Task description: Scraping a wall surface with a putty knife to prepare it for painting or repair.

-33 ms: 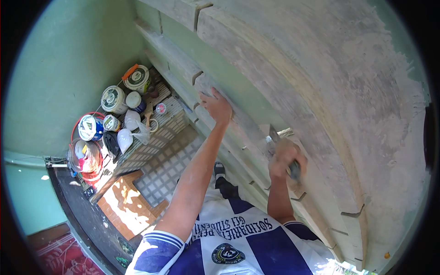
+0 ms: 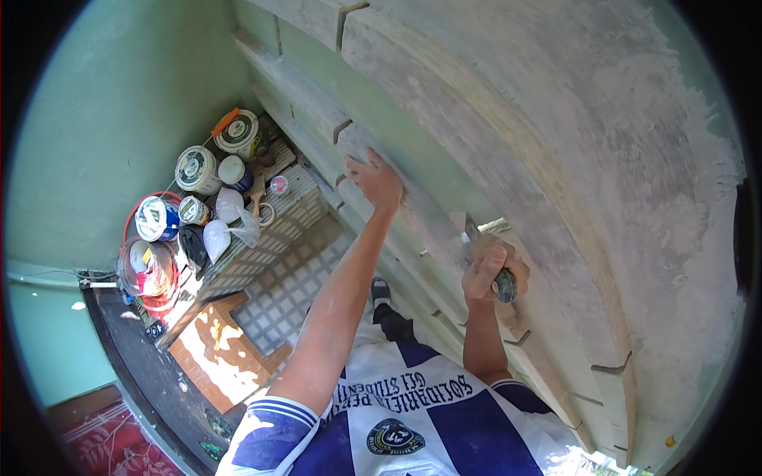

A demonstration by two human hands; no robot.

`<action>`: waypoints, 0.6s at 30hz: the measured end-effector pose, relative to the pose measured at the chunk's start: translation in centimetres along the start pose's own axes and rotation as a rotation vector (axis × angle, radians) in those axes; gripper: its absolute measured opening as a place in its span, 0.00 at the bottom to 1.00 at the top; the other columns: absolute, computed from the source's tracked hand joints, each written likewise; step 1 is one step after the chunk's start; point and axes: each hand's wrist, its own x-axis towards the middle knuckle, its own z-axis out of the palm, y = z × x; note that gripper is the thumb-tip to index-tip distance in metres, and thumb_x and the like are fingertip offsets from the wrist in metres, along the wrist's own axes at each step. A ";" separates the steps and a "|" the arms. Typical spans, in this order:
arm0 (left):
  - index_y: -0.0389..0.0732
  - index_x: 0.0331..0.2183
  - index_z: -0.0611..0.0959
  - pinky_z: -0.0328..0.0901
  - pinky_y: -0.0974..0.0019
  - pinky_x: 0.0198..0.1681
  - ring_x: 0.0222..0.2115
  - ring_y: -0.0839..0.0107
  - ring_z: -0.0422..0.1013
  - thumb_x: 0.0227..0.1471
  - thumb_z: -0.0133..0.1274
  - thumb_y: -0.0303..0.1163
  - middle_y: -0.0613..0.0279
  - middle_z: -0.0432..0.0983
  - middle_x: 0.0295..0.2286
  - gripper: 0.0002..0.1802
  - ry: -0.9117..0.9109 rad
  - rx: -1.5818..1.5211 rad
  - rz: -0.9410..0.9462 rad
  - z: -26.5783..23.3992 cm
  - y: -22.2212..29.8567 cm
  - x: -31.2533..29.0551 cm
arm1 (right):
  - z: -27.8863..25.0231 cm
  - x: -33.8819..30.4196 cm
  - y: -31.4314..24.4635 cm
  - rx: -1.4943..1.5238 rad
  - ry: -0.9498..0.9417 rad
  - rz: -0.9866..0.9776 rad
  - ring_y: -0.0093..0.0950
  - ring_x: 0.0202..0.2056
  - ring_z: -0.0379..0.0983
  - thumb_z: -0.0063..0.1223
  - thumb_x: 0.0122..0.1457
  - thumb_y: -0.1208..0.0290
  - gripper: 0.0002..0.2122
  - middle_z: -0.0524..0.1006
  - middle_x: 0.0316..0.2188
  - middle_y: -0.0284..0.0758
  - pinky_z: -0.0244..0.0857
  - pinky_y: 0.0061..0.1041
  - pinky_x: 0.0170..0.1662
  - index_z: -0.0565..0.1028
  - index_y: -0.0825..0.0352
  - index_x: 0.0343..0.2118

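My left hand (image 2: 376, 184) lies on the edge of a whitish stepped wall moulding (image 2: 444, 226), fingers stretched out and holding nothing. Further right, my right hand (image 2: 496, 270) is wrapped round the dark, rounded handle of a putty knife (image 2: 505, 287). Its metal blade points away from me and meets the moulding near a notch with a pale, broken-looking edge. My fingers hide part of the blade and handle.
Lidded paint buckets (image 2: 197, 170), tied plastic bags (image 2: 217, 240), a brush (image 2: 258, 193) and a tape roll (image 2: 267, 213) crowd a slatted bench at left. A clear tub (image 2: 148, 270) stands near its end. Below are a tiled floor (image 2: 278, 297) and a brown board (image 2: 214, 349).
My right hand, blurred before, is now sharp; its grip on the putty knife has turned slightly and the handle sits a little differently. My left hand stays in place.
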 end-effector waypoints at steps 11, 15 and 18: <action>0.32 0.60 0.49 0.60 0.48 0.50 0.49 0.39 0.61 0.61 0.37 0.48 0.31 0.56 0.51 0.37 0.036 0.010 0.010 0.2 -0.7 0.2 | -0.3 -1.0 0.1 -0.055 0.071 0.076 0.24 0.12 0.61 0.46 0.60 0.75 0.15 0.66 0.10 0.35 0.59 0.24 0.16 0.59 0.67 0.17; 0.32 0.60 0.49 0.59 0.48 0.51 0.50 0.39 0.60 0.61 0.38 0.47 0.31 0.55 0.51 0.37 0.015 -0.014 -0.007 0.0 -0.6 0.2 | -0.1 -0.8 0.2 -0.097 -0.033 0.067 0.26 0.14 0.64 0.48 0.59 0.75 0.12 0.69 0.11 0.35 0.64 0.24 0.21 0.62 0.66 0.19; 0.32 0.60 0.49 0.59 0.48 0.51 0.50 0.39 0.60 0.61 0.37 0.48 0.31 0.55 0.51 0.37 0.030 0.001 0.025 0.0 -0.6 0.1 | 0.1 -0.9 0.0 -0.093 0.000 0.047 0.27 0.15 0.66 0.48 0.59 0.75 0.11 0.70 0.12 0.34 0.65 0.25 0.23 0.63 0.66 0.20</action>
